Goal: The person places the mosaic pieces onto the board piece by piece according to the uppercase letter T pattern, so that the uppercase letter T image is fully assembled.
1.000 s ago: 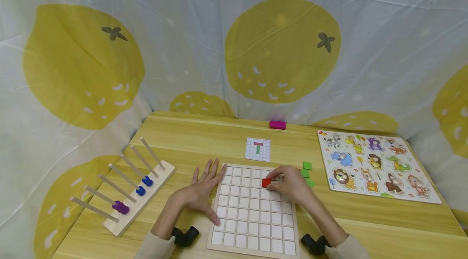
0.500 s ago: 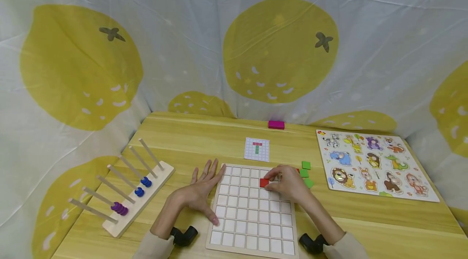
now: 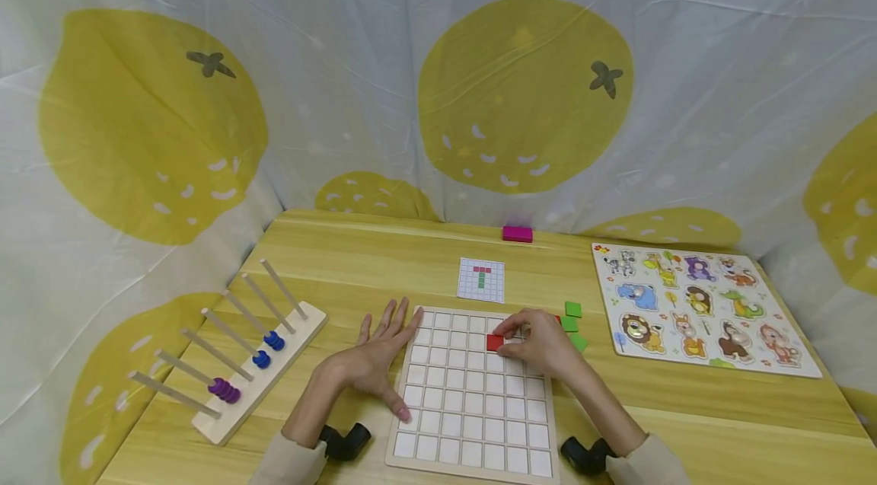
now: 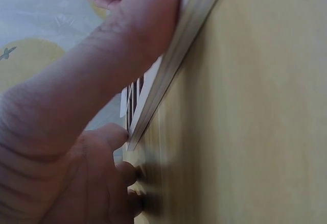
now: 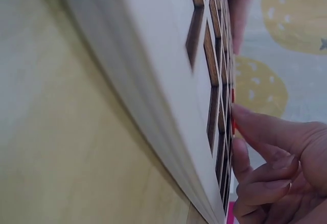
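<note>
A light wooden grid board (image 3: 452,425) with white square cells lies in the middle of the table. My right hand (image 3: 540,344) reaches over its upper right part and holds a red square tile (image 3: 494,343) between thumb and index finger, right at the cells. In the right wrist view the fingertips meet the thin red tile edge (image 5: 233,124) at the board's surface. My left hand (image 3: 373,367) rests with spread fingers along the board's left edge, thumb on its rim. In the left wrist view, fingertips of that hand (image 4: 92,178) touch the table beside the board.
Several green tiles (image 3: 572,310) and a red tile (image 3: 558,320) lie right of the board. Behind it is a patterned card (image 3: 469,288), with a magenta block (image 3: 517,234) farther back. A pegged bead stand (image 3: 253,386) is left; an animal puzzle (image 3: 712,348) is right.
</note>
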{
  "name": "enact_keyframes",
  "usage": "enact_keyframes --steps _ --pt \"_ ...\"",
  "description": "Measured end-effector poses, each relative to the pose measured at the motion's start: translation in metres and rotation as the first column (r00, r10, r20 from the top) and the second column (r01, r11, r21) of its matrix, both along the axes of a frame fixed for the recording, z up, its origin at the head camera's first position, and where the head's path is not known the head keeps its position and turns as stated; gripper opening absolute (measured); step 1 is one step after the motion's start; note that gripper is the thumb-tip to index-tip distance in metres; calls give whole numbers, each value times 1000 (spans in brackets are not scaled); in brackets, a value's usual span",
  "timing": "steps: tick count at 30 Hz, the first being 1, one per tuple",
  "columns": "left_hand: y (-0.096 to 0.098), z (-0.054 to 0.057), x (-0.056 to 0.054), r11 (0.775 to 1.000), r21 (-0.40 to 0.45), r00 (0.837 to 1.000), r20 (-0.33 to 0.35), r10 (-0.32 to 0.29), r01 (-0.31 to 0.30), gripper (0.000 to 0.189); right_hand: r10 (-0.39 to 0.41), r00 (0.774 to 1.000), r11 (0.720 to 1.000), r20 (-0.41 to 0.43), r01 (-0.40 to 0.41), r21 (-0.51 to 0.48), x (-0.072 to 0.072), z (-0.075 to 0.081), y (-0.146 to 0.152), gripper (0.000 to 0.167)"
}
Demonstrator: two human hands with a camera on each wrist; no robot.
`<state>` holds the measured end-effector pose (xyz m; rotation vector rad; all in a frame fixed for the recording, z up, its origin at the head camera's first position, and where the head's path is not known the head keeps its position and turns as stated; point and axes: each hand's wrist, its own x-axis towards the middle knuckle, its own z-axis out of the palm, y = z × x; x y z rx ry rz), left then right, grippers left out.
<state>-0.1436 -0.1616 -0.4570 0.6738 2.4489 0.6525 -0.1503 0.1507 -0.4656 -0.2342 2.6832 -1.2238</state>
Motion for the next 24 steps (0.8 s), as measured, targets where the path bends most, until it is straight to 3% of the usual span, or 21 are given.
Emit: enact_keyframes --steps 8,15,24 --pt "-1 0 0 1000 14 1000 3 -3 3 153 7 1000 999 26 -6 -33 -3 -3 2 17" --pt "-2 3 1 1000 22 1000 3 -7 7 154 59 998 997 27 -58 -43 -3 1 14 21" --pt "-1 0 0 1000 12 1000 5 -14 14 154 -66 996 998 -54 66 0 -4 13 72 26"
